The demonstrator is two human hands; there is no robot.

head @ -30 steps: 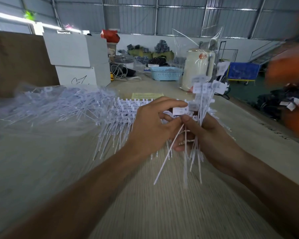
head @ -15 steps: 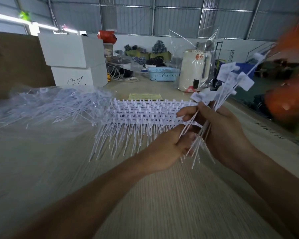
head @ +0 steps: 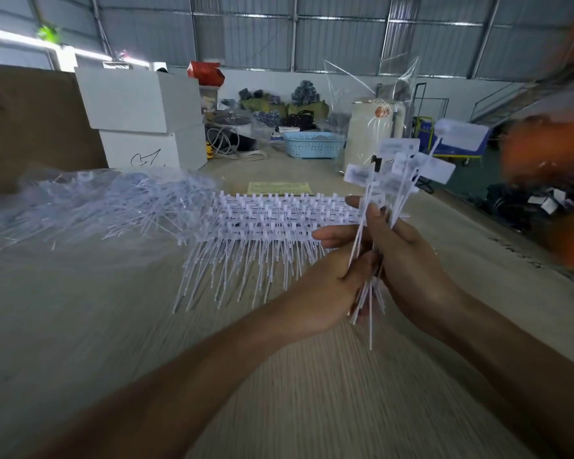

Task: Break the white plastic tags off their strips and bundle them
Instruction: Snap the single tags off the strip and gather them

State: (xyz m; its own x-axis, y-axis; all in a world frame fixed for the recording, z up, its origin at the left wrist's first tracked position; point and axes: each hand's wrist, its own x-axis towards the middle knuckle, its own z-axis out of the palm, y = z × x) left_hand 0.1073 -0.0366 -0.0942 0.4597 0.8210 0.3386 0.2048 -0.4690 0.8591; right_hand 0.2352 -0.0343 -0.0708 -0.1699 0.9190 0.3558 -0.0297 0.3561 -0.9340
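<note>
Your loose tags in a raised bundle, with the uncut strips flat behind it.

You have the bundle of white tags (head: 371, 260) standing nearly upright, tilted a little to the right, its thin stems gathered tight at the middle and splaying out below. Its flat rectangular heads (head: 439, 170) fan out at the top at different heights, blurred. Just behind and left of the bundle, the stacked strips (head: 279, 217) lie flat in overlapping rows, blocky heads away from you, stems pointing toward you like comb teeth. Farther left of the bundle lies a loose heap of thin white pieces (head: 113, 203) in clear plastic.
</note>
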